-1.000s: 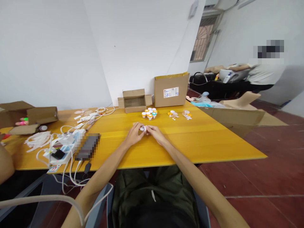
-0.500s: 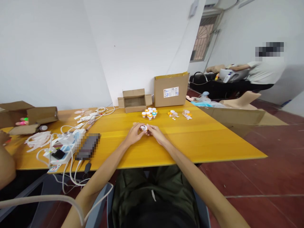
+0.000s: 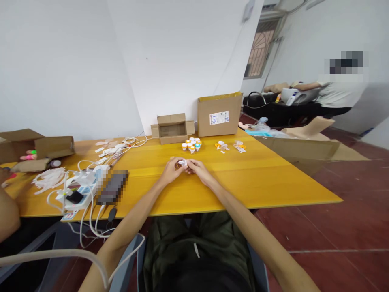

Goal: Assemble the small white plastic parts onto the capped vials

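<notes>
Both hands meet above the middle of the yellow table. My left hand is closed on a small round white piece, its fingers curled around the left side. My right hand grips the same piece from the right, thumb and fingers pressed together. The fingers cover much of the piece, so its exact kind cannot be made out. Beyond the hands stands a cluster of small capped pieces in white, orange and teal. Loose orange, white and clear parts lie in two small groups to the right.
An open small carton and a taller cardboard box stand at the back. Left are a power strip with tangled white cables, a dark blurred-out device and another person's arm. Another person is at the far right.
The small white piece has turned between my fingers and now shows a different side. My hands have stayed in almost the same place.
</notes>
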Tool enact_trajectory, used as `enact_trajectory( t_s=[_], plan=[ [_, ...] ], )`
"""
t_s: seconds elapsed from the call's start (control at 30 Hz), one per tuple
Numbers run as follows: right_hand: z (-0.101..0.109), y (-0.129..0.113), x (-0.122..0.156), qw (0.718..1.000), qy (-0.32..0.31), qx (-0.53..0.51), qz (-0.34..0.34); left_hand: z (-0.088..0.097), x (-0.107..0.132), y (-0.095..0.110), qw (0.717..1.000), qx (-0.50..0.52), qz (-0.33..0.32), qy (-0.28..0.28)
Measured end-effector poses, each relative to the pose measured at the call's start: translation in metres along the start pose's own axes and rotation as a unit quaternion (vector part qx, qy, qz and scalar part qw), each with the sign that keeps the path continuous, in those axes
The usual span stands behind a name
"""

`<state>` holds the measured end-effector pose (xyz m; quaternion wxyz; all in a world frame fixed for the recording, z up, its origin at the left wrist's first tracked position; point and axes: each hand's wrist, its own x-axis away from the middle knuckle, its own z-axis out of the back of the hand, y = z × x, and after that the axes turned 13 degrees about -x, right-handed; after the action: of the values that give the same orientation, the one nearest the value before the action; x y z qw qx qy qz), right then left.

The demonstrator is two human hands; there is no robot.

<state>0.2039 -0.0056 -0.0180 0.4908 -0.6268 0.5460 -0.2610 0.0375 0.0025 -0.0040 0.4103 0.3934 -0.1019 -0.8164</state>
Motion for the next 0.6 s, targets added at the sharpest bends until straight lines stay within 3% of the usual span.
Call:
enact_trajectory(
  t_s=[0.27,0.6],
  plan=[
    [-0.0027,-0.0005,-0.0004,1.000,0.006,0.019,-0.003,0.0008,0.0004,0.0014,0.999,0.010,0.016,-0.028],
    [-0.0030,-0.0027,0.0013,1.000,0.006,0.011,-0.002,0.0008,-0.0007,0.0014,1.000,0.009,0.015,-0.013]
  ],
)
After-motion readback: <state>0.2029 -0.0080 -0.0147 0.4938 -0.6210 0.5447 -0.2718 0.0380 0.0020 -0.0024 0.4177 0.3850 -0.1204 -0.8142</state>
